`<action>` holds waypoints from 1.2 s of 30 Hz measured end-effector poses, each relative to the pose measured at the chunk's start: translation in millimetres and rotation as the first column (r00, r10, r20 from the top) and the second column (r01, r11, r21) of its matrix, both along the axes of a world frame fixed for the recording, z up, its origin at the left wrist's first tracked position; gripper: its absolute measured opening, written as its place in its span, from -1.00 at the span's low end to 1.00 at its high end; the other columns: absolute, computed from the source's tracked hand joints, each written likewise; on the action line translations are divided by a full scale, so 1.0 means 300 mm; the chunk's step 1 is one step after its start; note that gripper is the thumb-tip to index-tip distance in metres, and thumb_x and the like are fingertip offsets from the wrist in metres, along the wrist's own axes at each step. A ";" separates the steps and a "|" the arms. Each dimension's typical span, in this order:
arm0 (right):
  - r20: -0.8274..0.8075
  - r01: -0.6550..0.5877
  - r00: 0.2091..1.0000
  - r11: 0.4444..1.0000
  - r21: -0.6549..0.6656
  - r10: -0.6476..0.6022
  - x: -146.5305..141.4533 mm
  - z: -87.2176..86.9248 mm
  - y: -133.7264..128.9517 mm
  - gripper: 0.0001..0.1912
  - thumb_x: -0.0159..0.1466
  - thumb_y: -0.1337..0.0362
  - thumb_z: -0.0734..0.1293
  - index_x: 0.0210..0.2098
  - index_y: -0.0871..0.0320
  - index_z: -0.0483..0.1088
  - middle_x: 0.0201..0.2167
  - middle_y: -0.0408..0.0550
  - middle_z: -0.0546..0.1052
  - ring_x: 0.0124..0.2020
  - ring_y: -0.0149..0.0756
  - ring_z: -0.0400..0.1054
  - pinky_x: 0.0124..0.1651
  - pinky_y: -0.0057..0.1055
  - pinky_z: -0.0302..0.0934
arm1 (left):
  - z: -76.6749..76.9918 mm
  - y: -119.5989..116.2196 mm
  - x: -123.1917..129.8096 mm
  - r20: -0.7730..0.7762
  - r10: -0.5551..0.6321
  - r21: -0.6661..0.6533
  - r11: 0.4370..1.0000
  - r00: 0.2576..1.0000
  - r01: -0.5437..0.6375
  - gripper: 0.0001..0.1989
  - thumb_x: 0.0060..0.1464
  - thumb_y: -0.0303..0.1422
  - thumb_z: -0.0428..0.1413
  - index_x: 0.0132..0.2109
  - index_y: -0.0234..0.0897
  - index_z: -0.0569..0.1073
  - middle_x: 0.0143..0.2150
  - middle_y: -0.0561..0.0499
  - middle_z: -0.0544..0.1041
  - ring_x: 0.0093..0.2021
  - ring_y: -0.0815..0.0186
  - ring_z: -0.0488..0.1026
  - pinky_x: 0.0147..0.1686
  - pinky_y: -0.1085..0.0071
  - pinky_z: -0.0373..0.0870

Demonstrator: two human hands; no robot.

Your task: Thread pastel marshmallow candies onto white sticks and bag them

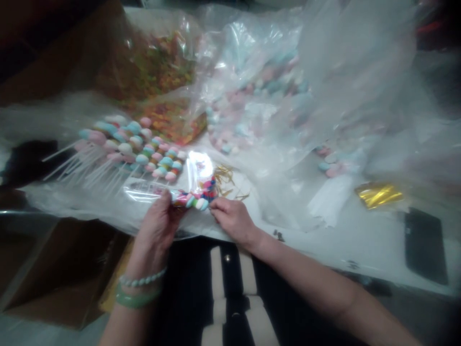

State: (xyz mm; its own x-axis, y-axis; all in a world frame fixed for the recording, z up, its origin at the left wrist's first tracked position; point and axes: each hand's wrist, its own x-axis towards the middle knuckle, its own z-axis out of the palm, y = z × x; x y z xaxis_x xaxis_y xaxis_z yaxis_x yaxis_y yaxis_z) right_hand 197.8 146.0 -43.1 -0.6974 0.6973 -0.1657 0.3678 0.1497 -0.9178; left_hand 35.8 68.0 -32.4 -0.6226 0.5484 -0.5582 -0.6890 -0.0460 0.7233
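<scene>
Near the table's front edge my left hand is closed around a candy skewer with pastel and brightly coloured pieces, partly in a clear wrapper. At the skewer's right end my right hand has its fingers pinched together; whatever they hold is too small and blurred to name. A pile of pastel candy skewers with white sticks lies to the left, behind my left hand. Just behind the held skewer are a shiny clear packet and some gold twist ties.
Large plastic bags of pastel candies and orange-green pieces fill the back. On the right lie white sticks, a gold bundle and a dark phone-like slab. A cardboard box stands below left.
</scene>
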 end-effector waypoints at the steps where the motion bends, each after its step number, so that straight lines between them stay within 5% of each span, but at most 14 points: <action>1: 0.009 -0.017 1.000 0.997 0.074 0.016 0.003 0.001 -0.006 -0.87 0.23 0.37 0.28 -0.37 0.07 0.47 -0.44 -0.17 0.53 -0.35 -0.34 0.38 -0.18 -0.42 0.17 | -0.003 0.000 0.004 -0.003 -0.002 0.002 1.000 1.000 0.002 -0.78 0.20 -0.34 0.12 -0.30 -0.42 0.55 -0.34 -0.13 0.61 -0.34 0.25 0.57 -0.24 0.33 0.57; 5: -0.052 -0.052 0.997 0.992 0.119 0.058 0.010 0.008 -0.018 -0.86 0.24 0.36 0.29 -0.33 0.06 0.50 -0.35 -0.12 0.56 -0.25 -0.30 0.41 -0.13 -0.41 0.18 | 0.008 0.005 0.007 0.077 -0.016 -0.014 1.000 0.997 0.017 -0.72 0.24 -0.29 0.06 -0.30 -0.43 0.54 -0.33 -0.17 0.61 -0.33 0.23 0.57 -0.23 0.30 0.56; 8: -0.103 -0.044 0.995 0.962 -0.270 0.017 0.007 0.014 -0.008 -0.87 0.20 0.36 0.31 -0.33 0.08 0.51 -0.48 -0.19 0.51 -0.45 -0.40 0.34 -0.31 -0.47 0.19 | 0.032 0.007 0.002 0.158 -0.051 0.008 0.999 0.986 0.050 -0.62 0.29 -0.23 -0.03 -0.29 -0.44 0.54 -0.30 -0.22 0.61 -0.27 0.17 0.58 -0.20 0.21 0.56; 9: -0.109 -0.060 0.994 0.886 -0.459 0.011 0.005 0.015 -0.002 -0.88 0.20 0.36 0.31 -0.33 0.11 0.50 -0.53 -0.20 0.49 -0.56 -0.45 0.28 -0.42 -0.50 0.16 | 0.039 0.007 0.001 0.169 -0.063 0.019 0.998 0.984 0.061 -0.60 0.29 -0.21 -0.04 -0.27 -0.44 0.54 -0.29 -0.23 0.61 -0.24 0.14 0.58 -0.18 0.18 0.56; 11: -0.137 -0.117 0.990 0.630 -0.767 0.017 0.002 0.015 0.009 -0.90 0.17 0.37 0.30 -0.35 0.17 0.48 -0.58 -0.20 0.46 -0.69 -0.54 0.13 -0.60 -0.54 0.01 | 0.048 0.005 0.001 0.175 -0.065 0.026 0.998 0.982 0.062 -0.63 0.28 -0.21 -0.02 -0.24 -0.41 0.55 -0.29 -0.22 0.61 -0.19 0.10 0.58 -0.14 0.12 0.55; 13: -0.193 -0.182 0.981 0.390 -0.903 0.009 0.001 0.012 0.014 -0.93 0.10 0.37 0.34 -0.39 0.21 0.45 -0.58 -0.18 0.46 -0.74 -0.58 0.10 -0.67 -0.57 -0.09 | 0.051 0.006 0.004 0.174 -0.052 0.024 0.999 0.983 0.048 -0.70 0.25 -0.24 0.04 -0.23 -0.39 0.54 -0.30 -0.19 0.61 -0.16 0.08 0.58 -0.10 0.09 0.53; 14: -0.216 -0.204 0.976 0.317 -0.926 -0.004 0.000 0.010 0.012 -0.93 0.06 0.38 0.36 -0.41 0.22 0.43 -0.59 -0.19 0.46 -0.74 -0.59 0.10 -0.69 -0.58 -0.11 | 0.052 0.008 0.006 0.172 -0.039 0.025 0.999 0.984 0.035 -0.74 0.23 -0.27 0.06 -0.23 -0.39 0.54 -0.30 -0.17 0.61 -0.16 0.08 0.58 -0.10 0.09 0.53; 16: -0.235 -0.216 0.971 0.272 -0.938 -0.040 -0.003 0.007 0.005 -0.90 0.00 0.39 0.39 -0.45 0.22 0.41 -0.64 -0.23 0.42 -0.75 -0.59 0.11 -0.72 -0.60 -0.13 | 0.054 0.015 0.011 0.168 -0.001 0.021 1.000 0.986 -0.002 -0.80 0.21 -0.32 0.10 -0.23 -0.37 0.54 -0.29 -0.14 0.61 -0.18 0.12 0.59 -0.10 0.14 0.54; 19: -0.184 -0.131 0.976 0.357 -0.925 -0.119 -0.011 0.010 -0.012 -0.89 -0.03 0.40 0.39 -0.52 0.18 0.35 -0.73 -0.31 0.30 -0.75 -0.58 0.08 -0.72 -0.61 -0.16 | 0.060 0.031 0.021 0.144 0.068 0.009 0.998 0.987 -0.070 -0.86 0.20 -0.38 0.11 -0.27 -0.36 0.51 -0.31 -0.10 0.60 -0.23 0.19 0.59 -0.15 0.26 0.55; 23: -0.117 0.006 0.974 0.539 -0.842 -0.194 -0.023 0.021 -0.025 -0.90 -0.01 0.40 0.36 -0.55 0.17 0.32 -0.73 -0.32 0.27 -0.73 -0.57 0.07 -0.69 -0.59 -0.15 | 0.057 0.045 0.037 0.074 0.091 0.031 0.995 0.993 -0.094 -0.84 0.23 -0.40 0.07 -0.29 -0.35 0.50 -0.32 -0.09 0.59 -0.22 0.21 0.59 -0.21 0.32 0.56; 29: -0.014 0.097 0.991 0.779 -0.620 -0.135 -0.035 0.030 -0.025 -0.90 0.03 0.43 0.29 -0.57 0.14 0.31 -0.71 -0.33 0.24 -0.69 -0.52 0.08 -0.58 -0.53 -0.01 | 0.024 0.045 0.067 -0.110 0.047 0.109 0.993 0.993 -0.035 -0.88 0.07 -0.36 0.25 -0.27 -0.32 0.51 -0.29 -0.05 0.59 -0.23 0.24 0.58 -0.10 0.31 0.53; 33: -0.064 0.063 0.994 0.941 -0.332 -0.089 -0.031 0.015 -0.029 -0.89 0.10 0.42 0.30 -0.53 0.12 0.36 -0.54 -0.24 0.41 -0.45 -0.42 0.27 -0.31 -0.46 0.15 | 0.021 0.051 0.068 -0.080 0.027 0.119 0.993 0.996 -0.017 -0.80 0.00 -0.29 0.31 -0.27 -0.31 0.51 -0.29 -0.03 0.59 -0.22 0.23 0.58 -0.07 0.28 0.52; 36: -0.135 0.047 0.989 0.991 -0.126 -0.064 -0.021 -0.001 -0.031 -0.88 0.15 0.42 0.29 -0.48 0.12 0.39 -0.43 -0.19 0.46 -0.33 -0.37 0.32 -0.18 -0.43 0.16 | 0.026 0.054 0.055 0.044 0.022 0.074 0.997 0.999 -0.025 -0.79 0.13 -0.25 0.20 -0.26 -0.34 0.51 -0.27 -0.08 0.60 -0.20 0.20 0.58 -0.09 0.23 0.53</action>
State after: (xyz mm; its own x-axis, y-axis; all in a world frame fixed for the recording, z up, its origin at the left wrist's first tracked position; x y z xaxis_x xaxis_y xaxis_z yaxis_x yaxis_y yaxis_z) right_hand 191.4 136.8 -43.3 -0.6803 0.7160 -0.1565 0.2403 0.0162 -0.9706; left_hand 52.4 84.4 -24.7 -0.6119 0.5752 -0.5429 -0.7178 -0.1155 0.6866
